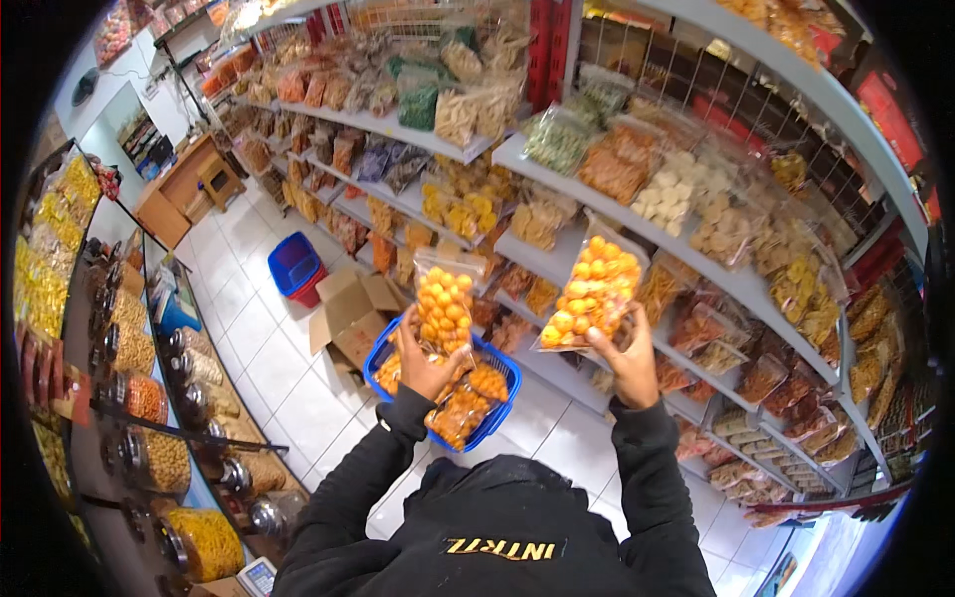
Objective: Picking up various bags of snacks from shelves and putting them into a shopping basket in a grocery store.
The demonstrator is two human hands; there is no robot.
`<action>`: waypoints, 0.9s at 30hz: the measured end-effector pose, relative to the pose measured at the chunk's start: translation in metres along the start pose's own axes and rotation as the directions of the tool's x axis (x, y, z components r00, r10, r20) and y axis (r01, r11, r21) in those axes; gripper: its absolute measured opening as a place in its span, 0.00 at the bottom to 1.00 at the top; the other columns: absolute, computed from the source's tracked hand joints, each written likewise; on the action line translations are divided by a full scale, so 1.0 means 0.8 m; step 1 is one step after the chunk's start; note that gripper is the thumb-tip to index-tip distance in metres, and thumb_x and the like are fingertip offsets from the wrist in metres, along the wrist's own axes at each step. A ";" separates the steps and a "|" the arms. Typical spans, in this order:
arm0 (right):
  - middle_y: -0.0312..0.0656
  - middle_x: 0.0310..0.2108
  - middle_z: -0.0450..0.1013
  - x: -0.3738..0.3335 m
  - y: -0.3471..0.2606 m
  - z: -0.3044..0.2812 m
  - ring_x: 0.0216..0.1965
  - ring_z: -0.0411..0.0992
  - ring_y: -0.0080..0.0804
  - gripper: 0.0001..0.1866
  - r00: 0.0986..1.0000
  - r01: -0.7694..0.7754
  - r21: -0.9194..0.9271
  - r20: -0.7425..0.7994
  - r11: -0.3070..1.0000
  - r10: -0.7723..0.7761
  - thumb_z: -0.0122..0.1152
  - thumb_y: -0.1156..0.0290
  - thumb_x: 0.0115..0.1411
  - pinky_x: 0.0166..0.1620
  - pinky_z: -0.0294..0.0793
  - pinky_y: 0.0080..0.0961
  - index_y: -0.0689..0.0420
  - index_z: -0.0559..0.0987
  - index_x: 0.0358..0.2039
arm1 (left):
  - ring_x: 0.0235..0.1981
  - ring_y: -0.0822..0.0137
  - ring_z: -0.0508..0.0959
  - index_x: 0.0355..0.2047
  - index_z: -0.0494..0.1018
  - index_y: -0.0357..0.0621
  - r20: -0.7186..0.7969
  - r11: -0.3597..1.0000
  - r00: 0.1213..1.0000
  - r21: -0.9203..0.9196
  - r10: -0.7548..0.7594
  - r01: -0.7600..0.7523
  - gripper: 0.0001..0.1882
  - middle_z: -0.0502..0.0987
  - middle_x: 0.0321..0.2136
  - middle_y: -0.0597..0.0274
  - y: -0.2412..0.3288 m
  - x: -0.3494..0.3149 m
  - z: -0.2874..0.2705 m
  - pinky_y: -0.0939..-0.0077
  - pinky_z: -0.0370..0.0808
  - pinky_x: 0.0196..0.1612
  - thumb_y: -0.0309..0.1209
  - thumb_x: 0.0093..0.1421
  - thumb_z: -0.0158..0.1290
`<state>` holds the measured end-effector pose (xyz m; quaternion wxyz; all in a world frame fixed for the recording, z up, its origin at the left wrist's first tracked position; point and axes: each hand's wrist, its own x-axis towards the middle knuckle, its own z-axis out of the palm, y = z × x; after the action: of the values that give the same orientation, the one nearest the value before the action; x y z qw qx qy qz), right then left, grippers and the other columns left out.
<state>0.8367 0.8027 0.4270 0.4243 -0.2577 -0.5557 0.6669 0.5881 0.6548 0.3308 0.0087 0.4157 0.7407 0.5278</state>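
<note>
My left hand [426, 366] is closed on a clear plastic bag of round orange snack balls [445, 306], held upright above a blue basket. A second bag of the same orange balls [595, 294] is gripped along its lower right side by my right hand [629, 356], in front of the shelves. The blue basket [509, 393] stands below my left hand and holds several bags of orange-brown snacks [462, 410]. My left hand hides part of what lies in it.
Grey shelves [686, 234] packed with bagged snacks run along the right. An open cardboard box [355, 316] and stacked blue and red baskets [296, 267] sit on the tiled floor. Jars of snacks [164, 461] line the left side. Farther back stands a wooden desk [189, 189].
</note>
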 end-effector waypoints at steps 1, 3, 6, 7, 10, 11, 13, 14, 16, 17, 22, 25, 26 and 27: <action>0.47 0.48 0.67 -0.007 0.034 0.007 0.50 0.69 0.34 0.33 0.998 -0.069 0.033 -0.002 0.997 0.069 0.67 0.72 0.53 0.49 0.72 0.28 0.60 0.57 0.53 | 0.53 0.47 0.65 0.59 0.53 0.38 0.037 0.998 0.999 0.056 -0.024 0.022 0.50 0.61 0.50 0.43 -0.011 -0.022 -0.003 0.59 0.62 0.57 0.35 0.39 0.68; 0.49 0.47 0.66 -0.015 0.112 0.015 0.46 0.71 0.35 0.34 0.986 -0.164 0.006 -0.014 0.986 0.164 0.69 0.70 0.52 0.40 0.78 0.28 0.60 0.58 0.52 | 0.53 0.45 0.64 0.59 0.51 0.37 0.174 0.994 0.980 0.060 -0.098 0.089 0.50 0.60 0.50 0.42 -0.063 -0.066 -0.005 0.57 0.62 0.57 0.37 0.40 0.68; 0.49 0.43 0.68 -0.028 0.195 0.034 0.43 0.73 0.35 0.36 0.935 -0.353 -0.030 -0.036 0.935 0.352 0.70 0.70 0.51 0.39 0.78 0.28 0.61 0.57 0.53 | 0.52 0.44 0.64 0.60 0.52 0.36 0.290 0.992 0.956 0.123 -0.032 -0.004 0.51 0.60 0.50 0.41 -0.120 -0.116 -0.005 0.56 0.63 0.56 0.38 0.39 0.68; 0.49 0.42 0.68 -0.030 0.220 0.042 0.42 0.73 0.35 0.36 0.919 -0.395 -0.057 -0.041 0.917 0.393 0.70 0.70 0.51 0.39 0.78 0.28 0.61 0.57 0.53 | 0.52 0.43 0.63 0.61 0.52 0.38 0.377 0.993 0.924 0.119 -0.069 0.025 0.52 0.59 0.50 0.40 -0.136 -0.129 -0.007 0.55 0.63 0.56 0.38 0.39 0.68; 0.52 0.44 0.69 -0.036 0.290 0.069 0.41 0.74 0.35 0.38 0.876 -0.483 -0.122 -0.092 0.867 0.474 0.71 0.69 0.50 0.40 0.78 0.29 0.61 0.55 0.54 | 0.52 0.40 0.62 0.63 0.52 0.44 0.535 0.982 0.835 0.189 -0.129 0.030 0.53 0.57 0.51 0.36 -0.169 -0.160 -0.019 0.55 0.63 0.56 0.39 0.39 0.68; 0.52 0.45 0.70 -0.040 0.319 0.071 0.41 0.74 0.35 0.39 0.852 -0.523 -0.173 -0.137 0.835 0.505 0.71 0.68 0.50 0.41 0.77 0.30 0.60 0.55 0.54 | 0.51 0.39 0.62 0.64 0.51 0.48 0.600 0.967 0.785 0.254 -0.152 -0.007 0.54 0.56 0.51 0.34 -0.178 -0.169 -0.021 0.54 0.63 0.56 0.40 0.39 0.68; 0.56 0.47 0.68 -0.050 0.402 0.043 0.48 0.71 0.39 0.46 0.872 -0.489 -0.292 -0.177 0.822 0.456 0.71 0.69 0.49 0.45 0.76 0.34 0.59 0.49 0.60 | 0.51 0.38 0.62 0.65 0.50 0.56 0.668 0.969 0.730 0.244 -0.143 -0.032 0.54 0.55 0.52 0.33 -0.196 -0.182 -0.012 0.54 0.63 0.55 0.44 0.39 0.68; 0.58 0.50 0.67 -0.054 0.419 0.049 0.50 0.70 0.43 0.53 0.899 -0.437 -0.318 -0.180 0.841 0.399 0.73 0.65 0.47 0.49 0.72 0.33 0.59 0.44 0.62 | 0.52 0.38 0.61 0.65 0.51 0.58 0.709 0.961 0.697 0.254 -0.107 -0.111 0.54 0.55 0.52 0.34 -0.204 -0.187 -0.016 0.53 0.63 0.55 0.45 0.39 0.68; 0.58 0.57 0.63 -0.053 0.444 0.061 0.55 0.67 0.46 0.60 0.904 -0.419 -0.454 -0.130 0.786 0.407 0.73 0.58 0.46 0.54 0.68 0.31 0.58 0.38 0.66 | 0.54 0.37 0.60 0.65 0.50 0.62 0.733 0.942 0.676 0.274 -0.076 -0.192 0.55 0.54 0.53 0.35 -0.216 -0.196 -0.021 0.52 0.63 0.55 0.50 0.39 0.67; 0.58 0.57 0.63 -0.052 0.450 0.063 0.55 0.67 0.46 0.60 0.903 -0.422 -0.456 -0.130 0.784 0.410 0.73 0.58 0.46 0.54 0.68 0.31 0.58 0.38 0.66 | 0.54 0.37 0.60 0.65 0.50 0.62 0.734 0.943 0.675 0.274 -0.078 -0.188 0.55 0.54 0.53 0.35 -0.224 -0.196 -0.021 0.52 0.63 0.55 0.50 0.39 0.67; 0.57 0.57 0.63 -0.038 0.452 0.076 0.56 0.66 0.45 0.54 0.793 -0.583 -0.538 -0.212 0.609 0.571 0.67 0.50 0.49 0.56 0.65 0.29 0.62 0.46 0.66 | 0.54 0.37 0.60 0.66 0.45 0.67 0.775 0.947 0.619 0.281 -0.128 -0.155 0.55 0.56 0.53 0.34 -0.256 -0.198 -0.016 0.50 0.62 0.55 0.57 0.43 0.63; 0.57 0.55 0.65 -0.025 0.438 0.088 0.55 0.67 0.45 0.55 0.751 -0.609 -0.599 -0.226 0.519 0.620 0.66 0.48 0.49 0.56 0.66 0.28 0.63 0.45 0.66 | 0.53 0.37 0.61 0.67 0.43 0.68 0.793 0.940 0.598 0.279 -0.112 -0.194 0.55 0.56 0.53 0.33 -0.269 -0.197 -0.016 0.49 0.63 0.54 0.60 0.44 0.61; 0.57 0.55 0.65 -0.016 0.429 0.096 0.55 0.68 0.45 0.55 0.724 -0.622 -0.614 -0.214 0.486 0.656 0.65 0.48 0.49 0.55 0.67 0.28 0.63 0.46 0.66 | 0.53 0.37 0.62 0.67 0.43 0.68 0.804 0.937 0.577 0.300 -0.146 -0.180 0.55 0.56 0.53 0.34 -0.270 -0.197 -0.020 0.50 0.63 0.54 0.60 0.43 0.61; 0.58 0.55 0.66 -0.009 0.420 0.106 0.54 0.68 0.45 0.54 0.695 -0.631 -0.631 -0.200 0.452 0.691 0.65 0.49 0.49 0.55 0.67 0.28 0.63 0.46 0.66 | 0.52 0.37 0.62 0.67 0.43 0.68 0.811 0.932 0.556 0.323 -0.183 -0.164 0.55 0.56 0.53 0.34 -0.272 -0.197 -0.025 0.50 0.63 0.54 0.60 0.43 0.61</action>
<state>0.6772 0.7446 0.1245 -0.0121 -0.5555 -0.6252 0.5481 0.5499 0.5198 0.1008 0.2829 0.6050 0.7341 0.1228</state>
